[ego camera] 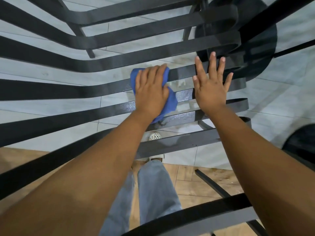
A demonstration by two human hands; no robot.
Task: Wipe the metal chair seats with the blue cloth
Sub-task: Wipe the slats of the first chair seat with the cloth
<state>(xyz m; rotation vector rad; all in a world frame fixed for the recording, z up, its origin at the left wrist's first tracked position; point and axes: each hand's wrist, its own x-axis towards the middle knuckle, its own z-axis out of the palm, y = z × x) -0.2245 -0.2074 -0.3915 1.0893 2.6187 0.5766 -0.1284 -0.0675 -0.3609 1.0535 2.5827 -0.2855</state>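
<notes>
Your left hand [150,90] covers most of the crumpled blue cloth [171,101], so you see only its edges above the fingers and beside the wrist. The dark metal slatted chair seat [68,89] runs off the left edge, and its right end blurs into a round black shape [265,40] you cannot identify. Your white perforated shoe [155,136] shows only between slats. Another dark object [303,138] is cut off at the right edge.
</notes>
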